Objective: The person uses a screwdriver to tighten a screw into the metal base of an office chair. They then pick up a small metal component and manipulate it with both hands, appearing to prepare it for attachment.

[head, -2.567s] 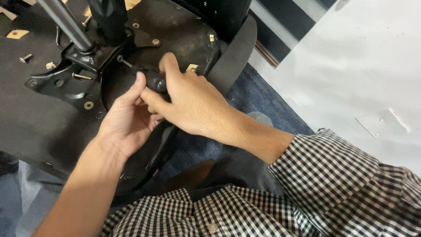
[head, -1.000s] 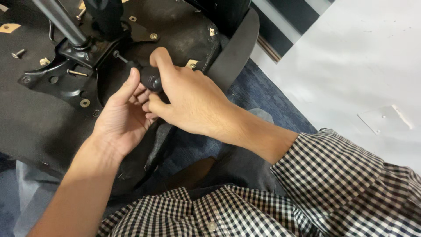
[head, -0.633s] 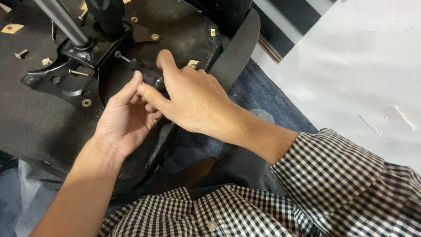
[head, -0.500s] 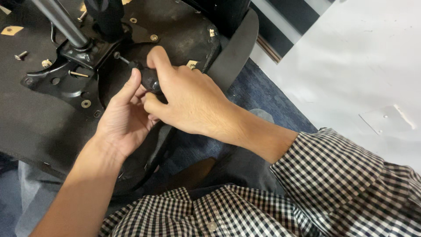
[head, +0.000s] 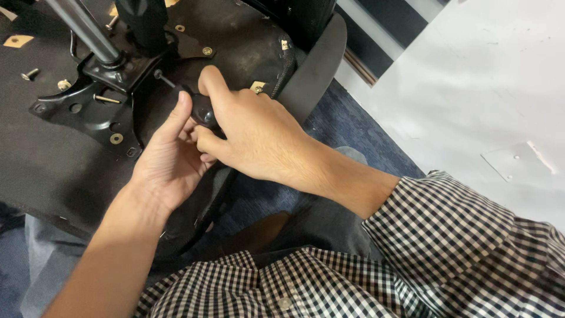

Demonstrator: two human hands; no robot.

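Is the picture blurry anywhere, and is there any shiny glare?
Head view: both hands, left hand and right hand, look sharp, as does the black knob they grip; the grey metal post shows a soft shine; the white wall is bright and evenly lit; the checked sleeve is crisp.

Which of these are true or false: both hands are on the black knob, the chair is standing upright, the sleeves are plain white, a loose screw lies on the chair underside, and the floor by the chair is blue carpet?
1. Both hands are on the black knob. True: the right hand grips it and the left hand touches it from below.
2. The chair is upright. False: its black underside faces up, metal post sticking out.
3. The sleeves are plain white. False: the sleeve is black-and-white checked.
4. A loose screw lies on the underside. True.
5. The floor is blue carpet. True.
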